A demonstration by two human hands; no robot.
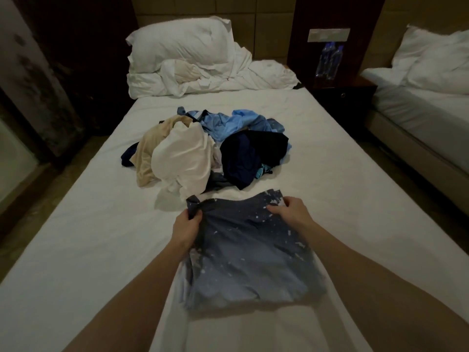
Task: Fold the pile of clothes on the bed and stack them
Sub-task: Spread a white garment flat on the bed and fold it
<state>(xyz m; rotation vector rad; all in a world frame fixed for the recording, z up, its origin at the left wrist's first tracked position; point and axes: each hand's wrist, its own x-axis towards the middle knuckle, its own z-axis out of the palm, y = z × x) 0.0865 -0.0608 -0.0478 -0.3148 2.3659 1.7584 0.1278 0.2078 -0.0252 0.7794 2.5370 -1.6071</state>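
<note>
**Dark blue speckled garment held at both far corners on the bed**

Navy-to-grey cloth flecked with white, the speckled garment (250, 260) lies in the lower centre of the frame on the white sheet of the bed (83, 250), already folded into a rough rectangle with paler layers showing along its left edge. The left hand (186, 228) has its grip closed on the garment's far left corner, fingers curled round a bunched bit of fabric that stands up above the thumb. The right hand (289, 210) is at the far right corner, fingers bent over the edge and pinching the cloth there. Both forearms reach in from the bottom corners of the frame.

Just beyond the garment, in the middle of the frame, sits the unfolded pile of clothes (205, 151): a beige piece and a white piece on its left, light blue fabric at the back, a dark navy heap on its right. The garment's far edge is near the pile; whether they touch cannot be told.

At the upper centre a white pillow (181, 40) rests on a crumpled white duvet (213, 77). In the upper right, two water bottles (330, 59) stand on a dark nightstand (342, 95), with a second bed (418, 105) at the right edge.
</note>
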